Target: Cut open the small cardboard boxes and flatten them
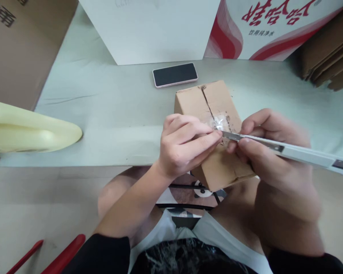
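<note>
Head view. The right hand is closed near the front of a slim white-handled utility knife with a metal tip. The fingers of the left hand are drawn together, their tips at a glossy patch of clear plastic tape; whether they pinch its edge cannot be told. The patch lies over the dark seam of a small brown cardboard box, which sits at the near edge of a pale green table and projects past it.

Good practice at this step would be to hold the knife low and nearly flat, work with short strokes, and lift the film only slightly. The left fingertips seem too close to the metal tip; bracing the box farther back and pointing the edge away from them would be safer.

Count: two hands, one knife, one small box, one visible tape patch, one black-screened phone with a pale rim, one large brown carton, one smooth pale yellow object and two red bars. The brown cardboard pieces stacked at right number at least three; their full count is cut off.
</note>
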Demonstrator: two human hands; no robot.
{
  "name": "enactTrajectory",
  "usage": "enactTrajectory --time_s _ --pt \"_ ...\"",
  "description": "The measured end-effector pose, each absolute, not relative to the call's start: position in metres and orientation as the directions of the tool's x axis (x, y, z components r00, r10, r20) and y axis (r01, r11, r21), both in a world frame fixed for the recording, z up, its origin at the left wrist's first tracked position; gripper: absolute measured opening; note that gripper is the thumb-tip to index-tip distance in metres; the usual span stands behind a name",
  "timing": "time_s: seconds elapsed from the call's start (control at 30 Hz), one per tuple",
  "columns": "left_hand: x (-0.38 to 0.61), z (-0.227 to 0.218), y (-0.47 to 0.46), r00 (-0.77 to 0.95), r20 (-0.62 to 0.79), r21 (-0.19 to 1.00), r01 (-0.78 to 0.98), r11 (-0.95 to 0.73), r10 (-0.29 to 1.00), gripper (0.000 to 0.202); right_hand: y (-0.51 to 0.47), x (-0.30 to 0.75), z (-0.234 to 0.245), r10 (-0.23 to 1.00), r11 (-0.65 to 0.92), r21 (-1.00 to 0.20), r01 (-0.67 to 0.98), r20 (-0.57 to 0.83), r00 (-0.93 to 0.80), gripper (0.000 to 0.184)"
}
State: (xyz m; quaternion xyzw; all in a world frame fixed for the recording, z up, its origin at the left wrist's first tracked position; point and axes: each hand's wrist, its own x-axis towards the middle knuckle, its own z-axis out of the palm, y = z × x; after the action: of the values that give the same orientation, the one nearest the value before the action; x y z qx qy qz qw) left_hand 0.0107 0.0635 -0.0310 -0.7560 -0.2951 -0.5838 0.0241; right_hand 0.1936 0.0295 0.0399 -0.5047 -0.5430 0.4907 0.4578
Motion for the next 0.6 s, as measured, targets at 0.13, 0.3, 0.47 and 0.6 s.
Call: enactTrajectory --time_s 0.13,0.3,0.47,0.6 --pt "0.0134 -0.0313 0.0647 0.123 0.903 0.317 0.460 -0.829 0.413 0.006 0.0301 0.1944 0.0387 0.993 0.033 -0.994 0.107 0.021 -0.114 0.017" --pt "0.0132 -0.0282 0.0632 0.130 0.895 0.320 0.477 -0.819 0.426 0.009 0.0325 0.1992 0.0354 0.987 0.065 -0.982 0.180 0.037 -0.154 0.018" --pt "0.0135 -0.0288 0.0621 0.122 0.895 0.328 0.470 -0.819 0.429 0.009 0.0346 0.2002 0.0336 0.987 0.114 -0.975 0.189 0.089 -0.132 0.017" --pt "0.0157 -0.0297 0.0628 0.120 0.894 0.337 0.458 -0.823 0.433 0.007 0.0341 0.2007 0.0335 0.981 0.108 -0.974 0.200 0.071 -0.181 0.019"
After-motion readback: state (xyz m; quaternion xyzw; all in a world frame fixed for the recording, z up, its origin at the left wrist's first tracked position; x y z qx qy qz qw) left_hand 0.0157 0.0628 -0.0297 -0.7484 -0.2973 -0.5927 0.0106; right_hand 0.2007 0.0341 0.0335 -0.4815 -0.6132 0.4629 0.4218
